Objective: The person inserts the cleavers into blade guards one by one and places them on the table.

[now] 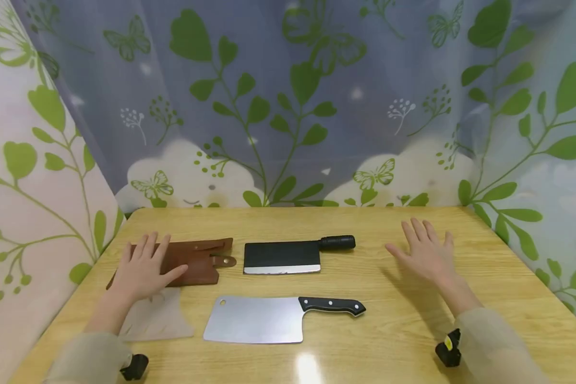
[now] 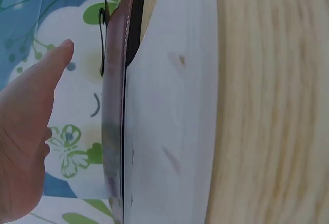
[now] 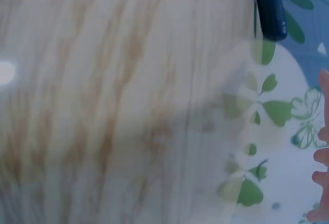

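My left hand (image 1: 141, 272) hovers with fingers spread over a brown leather sheath (image 1: 197, 261) that has a snap strap. In the left wrist view the hand (image 2: 23, 131) is apart from the sheath (image 2: 114, 90). Just nearer lies a whitish, see-through cleaver-shaped sheet (image 1: 158, 322). A black-bladed cleaver (image 1: 282, 255) with a bright edge lies mid-table, its handle (image 3: 271, 11) at the top of the right wrist view. Below it lies a silver cleaver (image 1: 256, 320) with a black riveted handle. My right hand (image 1: 427, 253) is held above the wood, fingers spread, holding nothing.
All these things lie on a light wooden table (image 1: 384, 352). A curtain (image 1: 278, 133) printed with leaves and butterflies hangs behind the table's back edge and along both sides. Each wrist wears a small black device (image 1: 448, 349).
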`<state>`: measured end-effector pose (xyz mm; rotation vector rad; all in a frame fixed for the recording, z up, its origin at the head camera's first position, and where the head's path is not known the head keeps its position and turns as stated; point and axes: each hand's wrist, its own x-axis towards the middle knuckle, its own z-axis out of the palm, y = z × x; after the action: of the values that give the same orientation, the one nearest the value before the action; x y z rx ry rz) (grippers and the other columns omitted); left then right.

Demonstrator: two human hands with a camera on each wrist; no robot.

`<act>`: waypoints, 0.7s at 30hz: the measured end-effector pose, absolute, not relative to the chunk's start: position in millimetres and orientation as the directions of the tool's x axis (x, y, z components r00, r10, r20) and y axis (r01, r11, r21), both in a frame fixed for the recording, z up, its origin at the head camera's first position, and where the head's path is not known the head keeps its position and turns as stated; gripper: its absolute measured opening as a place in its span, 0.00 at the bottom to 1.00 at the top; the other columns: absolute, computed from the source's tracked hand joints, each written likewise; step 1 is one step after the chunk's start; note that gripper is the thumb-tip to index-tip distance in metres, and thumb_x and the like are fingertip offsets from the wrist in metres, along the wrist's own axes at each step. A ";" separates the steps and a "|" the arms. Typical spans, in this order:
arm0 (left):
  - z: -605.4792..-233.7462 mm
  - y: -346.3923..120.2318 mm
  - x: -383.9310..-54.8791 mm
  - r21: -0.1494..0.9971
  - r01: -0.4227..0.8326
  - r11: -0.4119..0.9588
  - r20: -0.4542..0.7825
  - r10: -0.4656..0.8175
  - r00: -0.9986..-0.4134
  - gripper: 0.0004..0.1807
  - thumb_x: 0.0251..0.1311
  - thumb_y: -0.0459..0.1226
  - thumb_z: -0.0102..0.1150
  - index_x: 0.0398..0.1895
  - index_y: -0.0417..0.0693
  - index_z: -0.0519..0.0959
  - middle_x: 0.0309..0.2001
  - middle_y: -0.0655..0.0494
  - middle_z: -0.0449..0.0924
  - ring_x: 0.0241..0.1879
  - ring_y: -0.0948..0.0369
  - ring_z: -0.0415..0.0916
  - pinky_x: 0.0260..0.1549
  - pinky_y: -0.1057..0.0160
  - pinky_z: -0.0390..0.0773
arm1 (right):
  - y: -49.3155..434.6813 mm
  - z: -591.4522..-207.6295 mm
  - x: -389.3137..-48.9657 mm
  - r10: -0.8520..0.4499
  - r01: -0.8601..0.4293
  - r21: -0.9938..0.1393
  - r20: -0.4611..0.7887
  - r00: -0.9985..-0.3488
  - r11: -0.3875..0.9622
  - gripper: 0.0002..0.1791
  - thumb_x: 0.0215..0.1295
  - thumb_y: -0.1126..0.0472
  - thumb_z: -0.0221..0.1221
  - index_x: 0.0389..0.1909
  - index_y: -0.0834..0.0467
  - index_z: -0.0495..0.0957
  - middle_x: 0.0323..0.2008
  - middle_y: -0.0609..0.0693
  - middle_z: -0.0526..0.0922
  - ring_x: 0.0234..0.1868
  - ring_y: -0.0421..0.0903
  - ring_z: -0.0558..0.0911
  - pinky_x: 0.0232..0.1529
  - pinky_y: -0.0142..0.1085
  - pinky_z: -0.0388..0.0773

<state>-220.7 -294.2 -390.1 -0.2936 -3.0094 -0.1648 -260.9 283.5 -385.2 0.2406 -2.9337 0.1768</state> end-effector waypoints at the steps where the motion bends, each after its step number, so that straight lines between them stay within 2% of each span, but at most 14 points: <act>1: -389.2 -296.5 -218.9 0.088 0.200 0.976 0.120 0.189 -0.975 0.53 0.58 0.66 0.40 0.71 0.34 0.43 0.69 0.29 0.39 0.67 0.36 0.34 0.59 0.36 0.29 | 280.5 -383.0 -260.5 -0.155 -0.178 -0.098 0.206 -0.966 0.979 0.49 0.62 0.29 0.38 0.71 0.63 0.49 0.69 0.65 0.48 0.68 0.65 0.46 0.57 0.68 0.30; 6: -385.2 -305.5 -206.5 0.054 0.216 0.975 0.127 0.208 -0.970 0.55 0.57 0.67 0.42 0.70 0.31 0.43 0.69 0.31 0.44 0.68 0.38 0.38 0.60 0.37 0.31 | 262.8 -371.1 -255.1 -0.202 -0.214 -0.033 0.214 -0.956 0.976 0.48 0.63 0.30 0.38 0.70 0.64 0.51 0.68 0.65 0.51 0.67 0.64 0.50 0.59 0.66 0.35; 11: -381.2 -308.3 -192.1 0.005 0.233 0.973 0.176 0.228 -0.958 0.55 0.53 0.67 0.48 0.68 0.30 0.52 0.66 0.31 0.53 0.65 0.37 0.47 0.59 0.35 0.37 | 244.3 -363.0 -246.0 -0.267 -0.266 0.034 0.217 -0.939 0.963 0.45 0.63 0.32 0.43 0.70 0.62 0.54 0.67 0.63 0.56 0.67 0.63 0.54 0.61 0.63 0.41; 14: -381.5 -309.3 -183.6 -0.016 0.239 0.971 0.186 0.238 -0.953 0.55 0.50 0.67 0.51 0.67 0.31 0.56 0.65 0.32 0.57 0.64 0.37 0.50 0.58 0.34 0.41 | 232.6 -362.0 -240.9 -0.316 -0.315 0.041 0.235 -0.919 0.948 0.43 0.63 0.35 0.47 0.68 0.62 0.57 0.65 0.64 0.59 0.65 0.63 0.58 0.60 0.62 0.49; 18: -384.0 -310.7 -172.8 -0.048 0.253 0.966 0.203 0.258 -0.945 0.55 0.46 0.68 0.54 0.64 0.32 0.61 0.62 0.35 0.63 0.61 0.38 0.55 0.56 0.34 0.46 | 215.5 -362.8 -234.4 -0.385 -0.387 0.044 0.263 -0.885 0.921 0.39 0.63 0.38 0.51 0.65 0.63 0.62 0.61 0.64 0.66 0.59 0.64 0.66 0.54 0.59 0.62; 21: -386.8 -312.7 -164.7 -0.060 0.258 0.964 0.219 0.265 -0.939 0.54 0.43 0.68 0.57 0.62 0.33 0.65 0.58 0.37 0.68 0.58 0.39 0.61 0.55 0.35 0.49 | 203.2 -365.2 -228.7 -0.442 -0.442 0.067 0.277 -0.853 0.895 0.37 0.62 0.39 0.53 0.63 0.62 0.66 0.56 0.62 0.71 0.56 0.61 0.70 0.51 0.57 0.66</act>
<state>-164.7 -312.7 -386.8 -0.3901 -2.8879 0.0452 -228.7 203.2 -365.2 0.6618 -2.7752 -0.0017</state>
